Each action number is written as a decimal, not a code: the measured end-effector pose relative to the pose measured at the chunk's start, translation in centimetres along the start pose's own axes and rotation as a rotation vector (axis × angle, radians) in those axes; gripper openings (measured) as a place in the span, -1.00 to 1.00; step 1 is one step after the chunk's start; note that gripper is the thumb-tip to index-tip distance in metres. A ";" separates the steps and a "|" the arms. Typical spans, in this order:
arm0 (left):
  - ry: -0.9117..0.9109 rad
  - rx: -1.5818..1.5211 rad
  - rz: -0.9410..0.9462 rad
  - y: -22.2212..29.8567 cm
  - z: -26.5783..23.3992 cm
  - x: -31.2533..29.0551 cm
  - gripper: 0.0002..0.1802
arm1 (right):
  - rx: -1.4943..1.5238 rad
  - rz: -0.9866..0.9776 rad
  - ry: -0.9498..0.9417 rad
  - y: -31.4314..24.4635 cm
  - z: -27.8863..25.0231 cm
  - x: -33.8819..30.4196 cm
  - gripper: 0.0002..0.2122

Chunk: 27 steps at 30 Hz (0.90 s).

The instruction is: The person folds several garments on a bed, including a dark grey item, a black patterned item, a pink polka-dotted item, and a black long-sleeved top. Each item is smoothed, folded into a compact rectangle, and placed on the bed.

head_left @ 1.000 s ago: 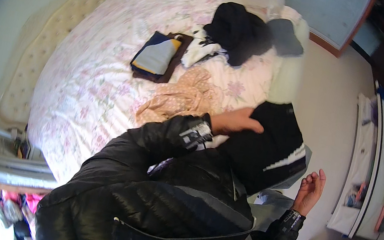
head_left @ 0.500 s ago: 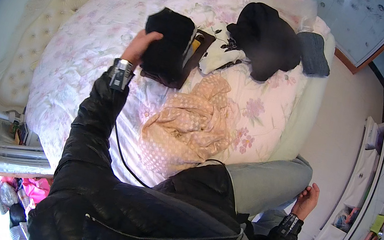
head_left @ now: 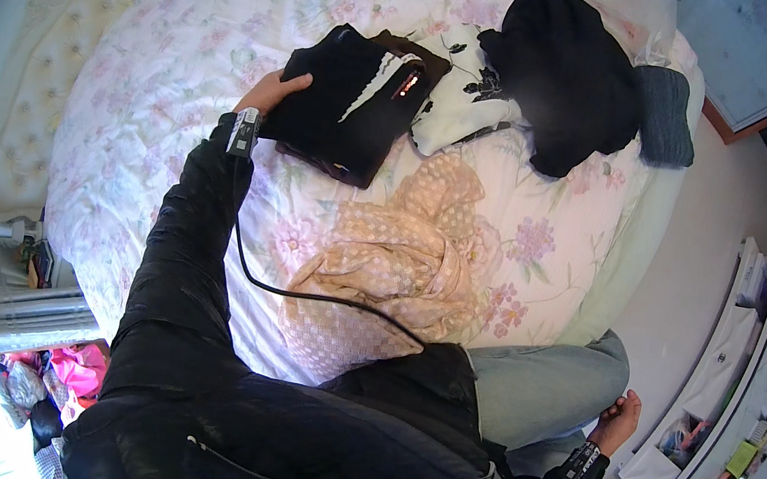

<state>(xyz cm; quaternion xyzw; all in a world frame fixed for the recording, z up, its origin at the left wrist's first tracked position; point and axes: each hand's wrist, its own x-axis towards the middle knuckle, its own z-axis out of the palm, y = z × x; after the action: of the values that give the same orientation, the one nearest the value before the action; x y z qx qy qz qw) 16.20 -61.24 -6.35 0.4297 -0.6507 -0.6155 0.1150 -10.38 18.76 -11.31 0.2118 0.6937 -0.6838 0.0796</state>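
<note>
My left hand (head_left: 272,91) grips the left edge of a folded black garment (head_left: 323,82), thumb on top and fingers hidden under it. A white jagged strip and a small shiny print show on the cloth near its right side. The garment lies over a folded dark brown garment (head_left: 430,63) on the bed. Right beside this stack is a white cloth with black flower patterns (head_left: 437,115). My right hand (head_left: 617,423) hangs beside my bent knee, its fingers loosely curled and apart, holding nothing. A crumpled peach patterned cloth (head_left: 400,261) lies between the stack and my lap.
A bunched black garment (head_left: 572,83) and a folded grey piece of clothing (head_left: 666,116) lie at the bed's right. A black cable (head_left: 313,297) runs from my left wrist across the peach cloth. The floral bed (head_left: 178,73) meets a tufted headboard (head_left: 55,83); a white cabinet (head_left: 735,380) stands right.
The black garment has been lowered and flattened onto the brown one, so its white strip and print now show. My left hand keeps hold. The cable has shifted across the peach cloth.
</note>
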 end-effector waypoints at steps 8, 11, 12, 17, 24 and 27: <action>0.175 0.257 0.217 0.6 -1.1 1.5 -0.48 | -0.012 0.004 -0.007 0.7 -1.0 0.6 -0.87; 0.492 0.712 0.557 2.3 0.0 -0.1 -0.30 | 0.007 0.019 0.026 0.8 -1.4 0.3 -0.88; 0.628 0.878 0.656 3.3 0.8 -0.9 -0.26 | -0.004 0.012 0.013 0.9 -1.4 0.2 -0.88; 0.433 1.185 0.874 4.0 8.6 -4.1 -0.10 | -0.019 -0.002 0.018 1.5 -1.7 -0.1 -0.87; 0.335 1.382 0.633 -0.9 13.2 -0.8 0.01 | -0.028 -0.020 0.039 2.7 -2.0 0.4 -0.88; 0.317 1.364 0.628 -0.6 12.1 -0.6 -0.01 | 0.055 -0.012 0.029 3.6 -2.1 0.4 -0.89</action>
<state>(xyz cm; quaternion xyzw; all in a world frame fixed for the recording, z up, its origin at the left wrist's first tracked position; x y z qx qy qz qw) 8.57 -52.25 -9.25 0.2835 -0.9536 0.0529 0.0859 -8.90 20.81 -14.70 0.2197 0.6770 -0.6998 0.0599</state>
